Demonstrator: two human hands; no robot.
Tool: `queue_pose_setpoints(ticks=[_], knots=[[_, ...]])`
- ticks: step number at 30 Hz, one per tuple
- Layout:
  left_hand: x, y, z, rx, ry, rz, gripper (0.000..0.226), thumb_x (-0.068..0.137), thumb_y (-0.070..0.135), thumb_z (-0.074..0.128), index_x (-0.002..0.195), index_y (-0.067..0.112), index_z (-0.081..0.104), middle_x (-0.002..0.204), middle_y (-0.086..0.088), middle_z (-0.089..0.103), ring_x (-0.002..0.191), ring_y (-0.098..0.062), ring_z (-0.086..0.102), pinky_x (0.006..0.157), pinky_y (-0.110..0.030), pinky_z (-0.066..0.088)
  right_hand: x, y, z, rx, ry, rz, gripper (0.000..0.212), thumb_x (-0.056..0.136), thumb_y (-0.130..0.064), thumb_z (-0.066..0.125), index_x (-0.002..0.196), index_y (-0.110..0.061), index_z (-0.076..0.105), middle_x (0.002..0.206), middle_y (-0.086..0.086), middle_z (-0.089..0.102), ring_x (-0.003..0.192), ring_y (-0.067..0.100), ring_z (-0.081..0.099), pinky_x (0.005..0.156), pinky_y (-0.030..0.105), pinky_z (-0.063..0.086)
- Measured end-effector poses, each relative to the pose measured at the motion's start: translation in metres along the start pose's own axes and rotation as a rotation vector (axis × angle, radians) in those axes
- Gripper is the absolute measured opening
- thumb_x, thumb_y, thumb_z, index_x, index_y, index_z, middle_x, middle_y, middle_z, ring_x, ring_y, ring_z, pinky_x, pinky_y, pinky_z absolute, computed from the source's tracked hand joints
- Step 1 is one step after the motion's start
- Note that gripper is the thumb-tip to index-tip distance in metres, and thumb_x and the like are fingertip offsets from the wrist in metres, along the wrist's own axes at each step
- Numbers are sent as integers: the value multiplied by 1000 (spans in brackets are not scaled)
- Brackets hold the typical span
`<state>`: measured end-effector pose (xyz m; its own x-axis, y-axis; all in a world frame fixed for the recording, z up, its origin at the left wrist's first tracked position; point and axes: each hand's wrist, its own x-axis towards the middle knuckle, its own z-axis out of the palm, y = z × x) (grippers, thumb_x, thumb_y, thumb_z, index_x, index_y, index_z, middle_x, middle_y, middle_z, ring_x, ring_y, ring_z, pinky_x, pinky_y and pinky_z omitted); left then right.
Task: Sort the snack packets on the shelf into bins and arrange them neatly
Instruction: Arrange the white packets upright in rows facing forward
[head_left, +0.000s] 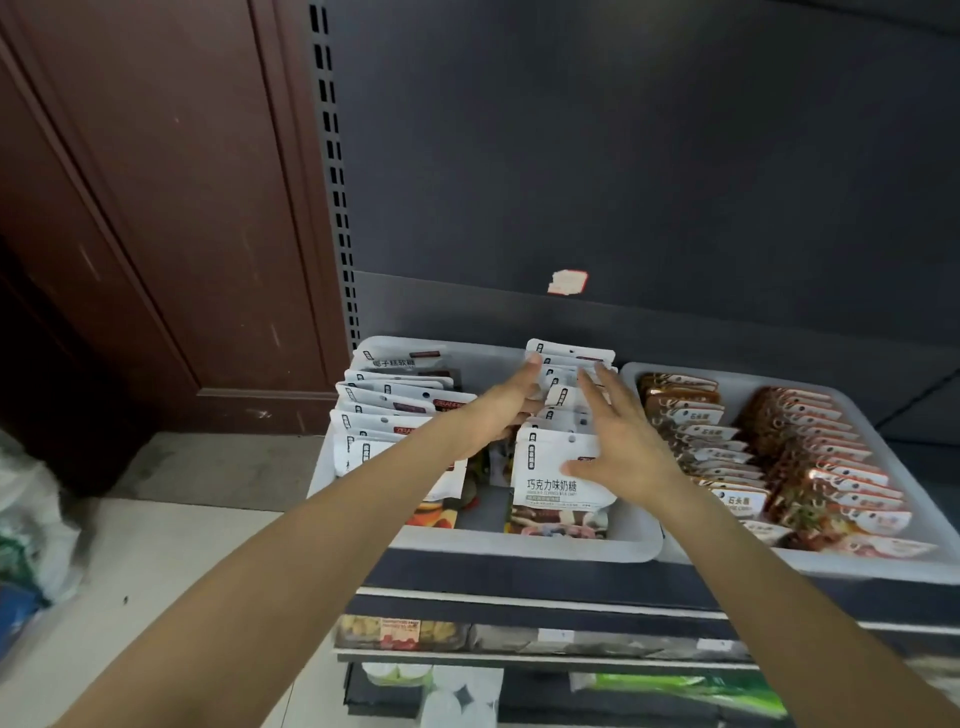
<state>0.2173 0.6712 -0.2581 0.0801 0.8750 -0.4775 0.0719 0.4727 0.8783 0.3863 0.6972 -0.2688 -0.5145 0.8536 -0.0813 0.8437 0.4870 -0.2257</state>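
A pale grey bin (519, 551) on the shelf holds two rows of white snack packets standing on edge. My left hand (498, 410) presses with straight fingers against the left side of the right-hand row of white packets (558, 467). My right hand (623, 441) lies open against that row's right side, thumb on the front packet. The left-hand row of white packets (395, 410) leans back, untouched. A second grey bin (883, 566) to the right holds two rows of orange-brown packets (810, 457).
The dark shelf back panel (623, 182) rises behind the bins, with a slotted upright (337, 208) at its left. A brown wooden wall (156, 208) stands further left. Lower shelves (519, 639) carry more goods. White bags (31, 525) lie on the floor at left.
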Motion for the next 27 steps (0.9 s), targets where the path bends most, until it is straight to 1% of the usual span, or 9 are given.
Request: queue_pose_setpoints(ticks=[2, 5, 10, 12, 15, 17, 19, 22, 27], knots=[[-1, -1, -3, -61, -39, 6, 77, 92, 68, 13, 149, 17, 26, 148, -7, 41, 140, -23, 32, 116, -39, 20, 7, -7, 1, 49, -58, -3, 110, 75, -47, 74, 152, -23, 0, 160, -4, -3, 147, 14, -5, 117, 29, 6], [4, -3, -5, -46, -18, 2, 69, 96, 62, 19, 147, 16, 31, 145, -11, 44, 137, -25, 37, 114, -39, 25, 16, -10, 0, -104, -52, 12, 87, 81, -51, 65, 149, -23, 18, 152, 0, 27, 141, 20, 22, 115, 33, 16], [-6, -18, -17, 801, 181, 358, 37, 102, 28, 35, 131, 12, 50, 125, -13, 59, 112, -31, 56, 98, -42, 44, 10, 3, 6, -252, 28, 14, 59, 91, -44, 55, 143, -29, 32, 141, -4, 43, 132, 17, 36, 114, 33, 21], [-16, -25, -25, 1079, 151, 470, 41, 99, 32, 44, 138, 19, 46, 135, -9, 53, 122, -28, 49, 104, -40, 40, 6, 8, 8, -240, 51, 14, 61, 92, -41, 54, 145, -29, 28, 147, -4, 37, 135, 17, 32, 116, 34, 19], [-21, -37, -32, 1644, 251, 549, 66, 92, 49, 50, 148, 22, 28, 156, -3, 24, 145, -23, 16, 117, -39, 13, 8, 3, 10, -210, 40, -91, 77, 94, -20, 52, 151, -29, 2, 160, -4, 5, 147, 17, 5, 120, 36, 7], [-20, -40, -35, 1758, 329, 512, 77, 87, 58, 53, 148, 20, 27, 157, -6, 21, 146, -25, 11, 119, -41, 7, 11, -9, 14, -236, 5, -227, 84, 92, -5, 47, 150, -33, -6, 159, -4, -10, 147, 17, -10, 120, 37, -2], [-19, -42, -36, 1796, 340, 477, 80, 85, 60, 54, 147, 18, 28, 155, -7, 24, 145, -27, 16, 118, -41, 7, 14, -18, 21, -261, -46, -286, 72, 98, -16, 42, 150, -37, -4, 160, -2, -8, 146, 20, -11, 119, 39, -5], [-19, -43, -35, 1888, 347, 448, 81, 87, 59, 53, 148, 14, 25, 154, -9, 26, 142, -29, 22, 118, -41, 8, 17, -18, 29, -261, -94, -233, 61, 97, -55, 30, 150, -38, 7, 160, -2, -4, 147, 20, -9, 118, 43, -6], [-18, -42, -36, 1947, 339, 377, 81, 91, 60, 43, 151, 15, 13, 156, -10, 19, 143, -31, 16, 118, -42, 4, 21, 11, 28, -370, -102, -128, 76, 93, -59, 37, 150, -36, -8, 157, -9, -20, 145, 16, -16, 118, 48, -6]])
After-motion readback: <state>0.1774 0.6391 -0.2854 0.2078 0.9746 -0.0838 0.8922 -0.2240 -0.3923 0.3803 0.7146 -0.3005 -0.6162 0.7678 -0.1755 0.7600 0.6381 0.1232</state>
